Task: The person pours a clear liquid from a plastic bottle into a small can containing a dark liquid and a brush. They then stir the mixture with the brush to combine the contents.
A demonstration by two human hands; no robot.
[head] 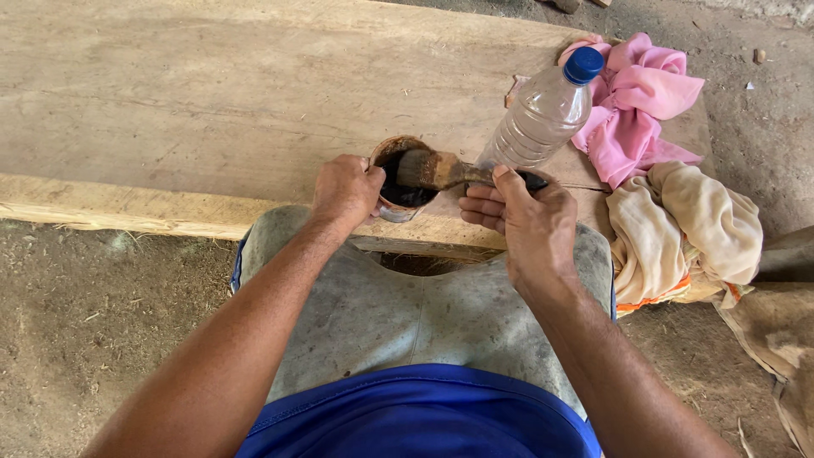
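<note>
Head view. Your left hand (343, 191) wraps the small round tin (400, 180), fingers (366, 174) curled against its near-left wall, which steadies it at the near edge of the counter (212, 102). The tin's rim looks rusty brown; the liquid inside is dark, almost black.

Your right hand (521, 220) pinches the dark handle of a flat paintbrush (441, 170), thumb on top, fingers (479, 203) folded together underneath. The bristle end lies across the tin's mouth, just beyond your left fingertips, so any drips probably fall back in. The bristles are stained brown.

Just past your right fingers stands a clear ribbed plastic bottle (543, 114) with a blue cap, tilted away from you; contents not discernible.

Right of that hand: a crumpled pink cloth (640, 102) and a cream rag (687, 225), both soft and creased, the rag hanging off the counter's end.

The counter is a rough, pale wooden plank with visible grain. The floor (85, 314) below is bare packed dirt.
</note>
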